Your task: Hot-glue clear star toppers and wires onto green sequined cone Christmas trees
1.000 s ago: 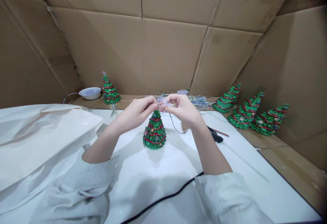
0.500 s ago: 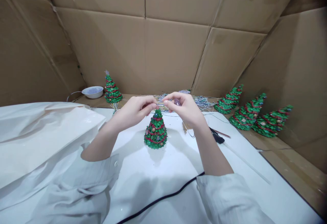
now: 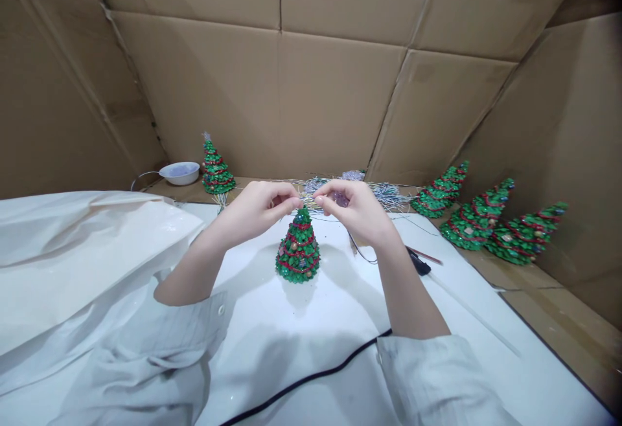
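A small green Christmas tree, wound with red garland and dotted with little ornaments, stands upright on the white table in front of me. My left hand is closed in a pinch just left of its tip, thumb against forefinger. Facing it from the right, my right hand pinches too, a small gap from the left fingertips. Whatever either pinch holds is too small to make out. Something purple and glittery shows in the curl of my right hand; whether it is held or lies behind cannot be told.
Behind my hands lies a bundle of thin wires. A white bowl and a tree with a pale topper stand back left. Several trees line the right. A glue gun and black cable lie nearby.
My fingertips have drawn slightly apart above the tree. The view has shifted a little; the tree stands where it was.
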